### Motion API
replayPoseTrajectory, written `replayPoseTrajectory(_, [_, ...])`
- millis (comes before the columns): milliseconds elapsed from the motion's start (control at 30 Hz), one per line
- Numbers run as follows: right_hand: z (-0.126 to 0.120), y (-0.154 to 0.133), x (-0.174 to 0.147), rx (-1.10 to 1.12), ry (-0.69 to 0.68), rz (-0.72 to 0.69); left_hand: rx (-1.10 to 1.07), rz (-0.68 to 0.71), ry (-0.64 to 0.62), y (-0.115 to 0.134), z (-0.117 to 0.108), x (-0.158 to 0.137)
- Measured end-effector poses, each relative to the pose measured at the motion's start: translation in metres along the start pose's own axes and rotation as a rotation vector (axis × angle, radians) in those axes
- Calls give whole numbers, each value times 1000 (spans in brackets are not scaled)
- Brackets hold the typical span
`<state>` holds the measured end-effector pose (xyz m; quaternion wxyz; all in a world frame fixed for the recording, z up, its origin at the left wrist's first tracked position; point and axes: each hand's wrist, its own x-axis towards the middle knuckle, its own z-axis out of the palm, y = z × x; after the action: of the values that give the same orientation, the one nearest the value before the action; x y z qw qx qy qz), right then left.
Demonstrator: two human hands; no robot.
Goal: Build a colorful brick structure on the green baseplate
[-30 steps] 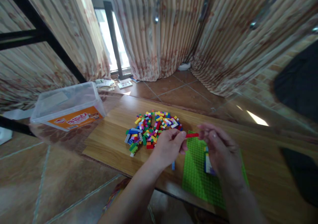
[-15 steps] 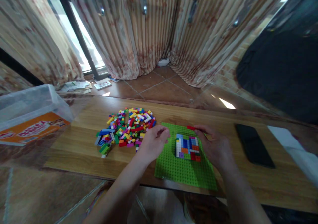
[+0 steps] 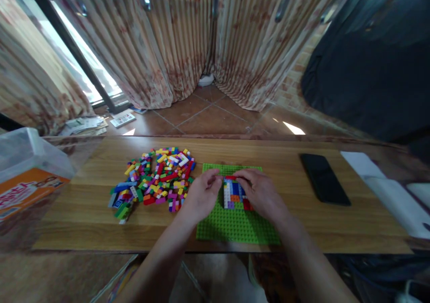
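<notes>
My right hand (image 3: 260, 191) pinches a red brick (image 3: 230, 177) at the far edge of a patch of coloured bricks (image 3: 231, 195). That patch, in white, blue, orange, purple and red, sits on a green baseplate (image 3: 235, 227). Its right part is hidden under my right hand. Close by on the left, my left hand (image 3: 204, 193) hovers over the baseplate's left side with curled fingers. Its thumb and fingertips lie near the red brick's left end; I see nothing between them.
A heap of loose bricks (image 3: 157, 177) spreads over the wooden table (image 3: 83, 222) to the left. Past the table's left end stands a clear plastic box (image 3: 30, 159) with an orange label. A black phone (image 3: 324, 179) and white paper (image 3: 376, 186) lie to the right.
My right hand has brought the red brick leftward to the far edge of the brick patch. My left hand is now closer to it. The camera view has shifted and levelled.
</notes>
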<state>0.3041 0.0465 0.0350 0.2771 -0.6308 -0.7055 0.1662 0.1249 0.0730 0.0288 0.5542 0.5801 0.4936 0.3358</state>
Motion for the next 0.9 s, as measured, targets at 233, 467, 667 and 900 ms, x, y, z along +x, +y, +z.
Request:
replayPoseTrajectory(233, [1, 0, 1, 58, -24, 18, 4, -14, 16, 4, 3, 0])
replayPoseTrajectory(467, [0, -1, 3, 118, -60, 75, -10, -5, 25, 9, 3, -3])
replayPoseTrajectory(667, [0, 1, 4, 165, -70, 85, -1, -21, 32, 11, 4, -4])
replayPoseTrajectory(900, [3, 2, 3, 164, -46, 106, 1, -18, 24, 7, 5, -3])
